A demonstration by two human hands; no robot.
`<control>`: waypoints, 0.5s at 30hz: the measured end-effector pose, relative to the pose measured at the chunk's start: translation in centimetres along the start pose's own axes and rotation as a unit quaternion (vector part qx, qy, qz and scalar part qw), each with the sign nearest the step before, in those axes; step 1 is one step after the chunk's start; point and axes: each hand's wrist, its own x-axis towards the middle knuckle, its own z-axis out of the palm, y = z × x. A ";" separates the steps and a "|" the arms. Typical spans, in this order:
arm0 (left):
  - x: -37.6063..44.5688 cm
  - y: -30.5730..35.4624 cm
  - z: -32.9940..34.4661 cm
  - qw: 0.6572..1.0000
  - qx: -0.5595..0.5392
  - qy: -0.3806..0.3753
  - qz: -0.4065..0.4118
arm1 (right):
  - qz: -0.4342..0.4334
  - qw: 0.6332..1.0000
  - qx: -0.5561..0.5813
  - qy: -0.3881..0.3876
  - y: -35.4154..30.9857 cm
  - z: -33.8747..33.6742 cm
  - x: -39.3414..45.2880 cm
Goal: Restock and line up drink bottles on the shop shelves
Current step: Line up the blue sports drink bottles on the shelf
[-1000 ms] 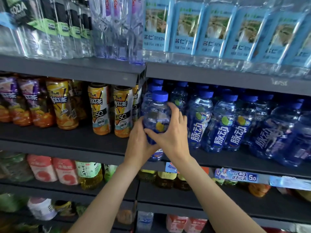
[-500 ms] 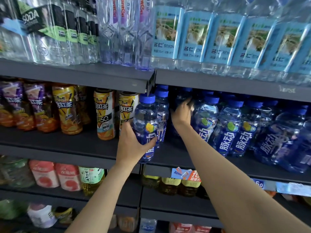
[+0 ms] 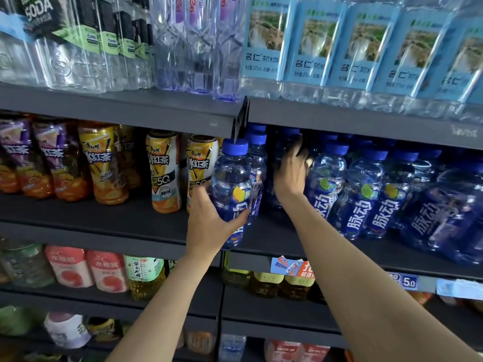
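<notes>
Dark shop shelf (image 3: 104, 218), left hand (image 3: 209, 220) gripping blue bottle (image 3: 231, 184), right hand (image 3: 290, 176) (blurred, grip unclear)

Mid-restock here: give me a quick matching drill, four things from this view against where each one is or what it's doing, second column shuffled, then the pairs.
Column one:
1. left hand
2. right hand
3. light-blue-label water bottles
4. iced tea bottles

Column two:
A. standing on the top shelf, right section
B. grips a blue-capped bottle at the shelf's front edge
C. standing on the middle shelf, left of the blue bottles
D. reaches in among the blue bottles on the middle shelf, blurred

Pairs: 1-B, 2-D, 3-A, 4-C
</notes>
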 end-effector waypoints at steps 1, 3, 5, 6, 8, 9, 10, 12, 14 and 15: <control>0.0 0.0 0.0 1.000 0.001 0.000 -0.001 | -0.012 1.000 -0.014 0.006 0.0 -0.4 -0.1; -0.1 0.1 0.0 1.000 0.008 0.000 -0.005 | -0.026 0.999 -0.036 0.002 -0.2 -1.1 -0.2; -0.1 0.1 0.0 1.000 0.014 0.000 -0.008 | -0.011 0.999 -0.035 -0.014 -0.4 -1.3 -0.1; -0.1 0.2 0.0 1.000 0.017 0.002 -0.010 | 0.001 0.999 -0.028 -0.026 -0.5 -1.1 -0.2; -0.1 0.3 0.0 1.000 0.022 0.004 -0.011 | 0.009 0.999 0.006 -0.033 -0.6 -0.4 -0.7; -0.2 0.4 0.0 1.000 0.023 0.004 -0.011 | 0.007 0.999 0.018 -0.030 -0.5 0.0 -0.9; -0.2 0.5 0.0 1.000 0.024 0.004 -0.011 | 0.012 1.000 0.012 -0.026 -0.5 0.2 -1.0; -0.2 0.5 0.0 1.000 0.026 0.003 -0.012 | 0.028 0.999 -0.001 -0.036 -0.7 0.4 -1.2; -0.1 0.5 -0.1 1.000 0.029 0.004 -0.011 | 0.045 0.998 0.013 -0.038 -1.2 0.4 -1.2; -0.1 0.4 -0.1 1.000 0.029 0.003 -0.011 | 0.047 0.998 0.015 -0.036 -1.2 0.4 -1.3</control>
